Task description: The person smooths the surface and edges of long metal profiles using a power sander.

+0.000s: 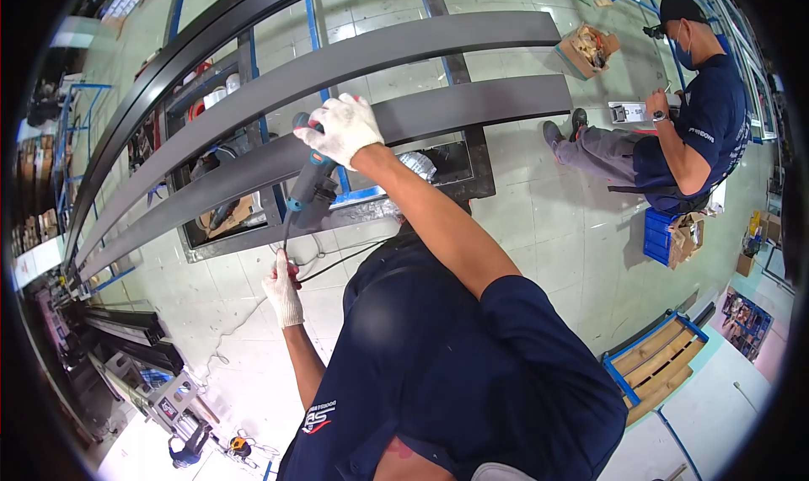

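Observation:
My right hand [344,130], in a white glove, is wrapped round the grip of a teal and black power tool [312,182]. The tool is beside a long dark grey metal bar [253,165]. Lower and to the left, my left hand [283,289], also gloved, has its fingers closed round the tool's black cable [288,232]. A second grey bar [404,39] runs farther out, roughly alongside the first. Both bars lie across a dark frame [480,165] with blue rails. What the tool's tip touches cannot be made out.
A co-worker [691,127] in a cap and mask sits at the right, hands near a small metal part. A cardboard box [587,51] stands by the bar ends. A blue crate [658,235] is beside the co-worker. Loose cable [221,346] lies on the floor.

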### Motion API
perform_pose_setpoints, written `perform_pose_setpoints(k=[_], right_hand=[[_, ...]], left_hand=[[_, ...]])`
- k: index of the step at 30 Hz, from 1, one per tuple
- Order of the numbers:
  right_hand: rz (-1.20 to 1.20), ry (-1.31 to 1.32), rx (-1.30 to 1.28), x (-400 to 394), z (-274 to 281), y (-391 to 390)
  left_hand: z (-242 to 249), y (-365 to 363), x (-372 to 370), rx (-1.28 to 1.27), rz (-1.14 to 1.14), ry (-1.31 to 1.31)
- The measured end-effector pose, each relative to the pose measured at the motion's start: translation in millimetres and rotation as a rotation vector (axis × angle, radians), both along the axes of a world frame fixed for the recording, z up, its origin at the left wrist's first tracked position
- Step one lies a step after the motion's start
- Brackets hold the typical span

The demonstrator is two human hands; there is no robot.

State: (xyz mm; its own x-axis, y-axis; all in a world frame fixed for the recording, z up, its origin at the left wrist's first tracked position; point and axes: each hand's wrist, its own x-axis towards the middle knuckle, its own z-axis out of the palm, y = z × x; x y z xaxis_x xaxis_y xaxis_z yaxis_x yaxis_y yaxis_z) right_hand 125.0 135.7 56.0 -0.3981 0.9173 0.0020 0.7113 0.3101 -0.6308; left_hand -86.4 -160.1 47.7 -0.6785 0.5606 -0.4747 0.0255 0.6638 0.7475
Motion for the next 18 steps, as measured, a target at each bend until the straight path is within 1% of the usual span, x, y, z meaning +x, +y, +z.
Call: perform_pose_setpoints(k=[4,8,9,10,12,13,16,17,18], right_hand=[[-0.066,0.031,-0.043,40,0,6],[-0.12,0.034,-0.099,107,-3,16],[-0.147,0.064,-0.074,125,-4,17],[-0.164,0.11,-0.11,144,-2,18],[-0.226,0.117,-0.075,179,0,19],[-0.253,0.13,-0.097,197,1,20],[-0.338,0.226,-0.062,247,-3,19],[-0.388,0.22,-0.043,262,-4,18],[-0.421,0.23,-0.006,277,-6,18]], left_hand=[[0,26,16,-0.044,-0.052,0.002],[-2,58,42,-0.055,-0.232,0.053],[-13,63,42,-0.048,-0.267,0.03],[-11,72,53,-0.041,-0.288,0.028],[-6,90,75,-0.023,-0.334,0.022],[1,99,84,-0.03,-0.39,-0.007],[0,127,120,-0.013,-0.497,0.01],[-8,134,128,-0.017,-0.546,0.03],[-5,143,141,-0.013,-0.585,0.027]])
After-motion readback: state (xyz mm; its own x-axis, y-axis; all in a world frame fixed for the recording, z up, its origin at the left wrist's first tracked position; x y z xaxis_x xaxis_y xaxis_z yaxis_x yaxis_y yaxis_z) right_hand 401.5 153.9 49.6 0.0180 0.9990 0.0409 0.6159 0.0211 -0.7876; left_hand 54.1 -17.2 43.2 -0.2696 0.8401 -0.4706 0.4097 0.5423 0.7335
